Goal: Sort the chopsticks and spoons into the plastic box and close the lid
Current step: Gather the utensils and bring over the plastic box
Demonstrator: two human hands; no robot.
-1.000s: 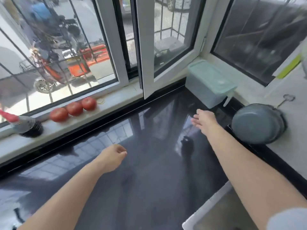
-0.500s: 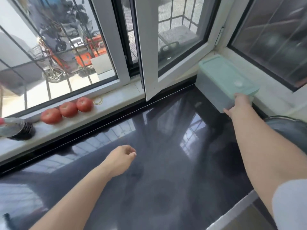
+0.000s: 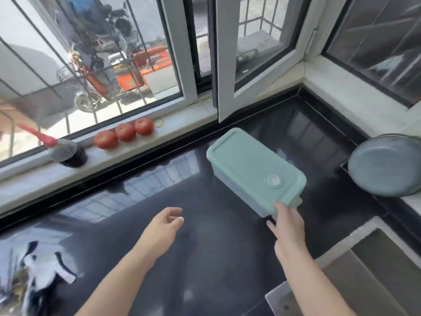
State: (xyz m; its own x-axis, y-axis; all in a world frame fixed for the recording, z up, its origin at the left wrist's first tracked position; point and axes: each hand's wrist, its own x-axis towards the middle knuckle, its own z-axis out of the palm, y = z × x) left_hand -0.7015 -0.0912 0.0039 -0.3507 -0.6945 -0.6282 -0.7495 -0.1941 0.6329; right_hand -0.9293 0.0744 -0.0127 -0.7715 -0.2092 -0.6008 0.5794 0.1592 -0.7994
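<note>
The plastic box [image 3: 237, 179] is pale grey with a mint green lid [image 3: 248, 165] shut on top. It stands on the black glossy counter [image 3: 182, 258], right of centre. My right hand [image 3: 288, 226] grips the box's near corner, thumb on the lid's edge and fingers below it. My left hand [image 3: 163, 226] hovers over the counter to the left of the box, fingers loosely curled and holding nothing. At the bottom left lies a blurred white pile [image 3: 34, 277] that may hold utensils; I cannot make out chopsticks or spoons.
Three tomatoes [image 3: 124, 134] and a dark brush with a red handle [image 3: 66, 153] sit on the white window sill. A grey pan lid [image 3: 387, 165] lies at the right. A steel sink [image 3: 364, 281] opens at the bottom right. An open window sash [image 3: 224, 65] juts over the counter.
My right hand reached the box in the far right corner, took hold of it and pulled it toward me onto the middle of the counter. My left hand has barely moved.
</note>
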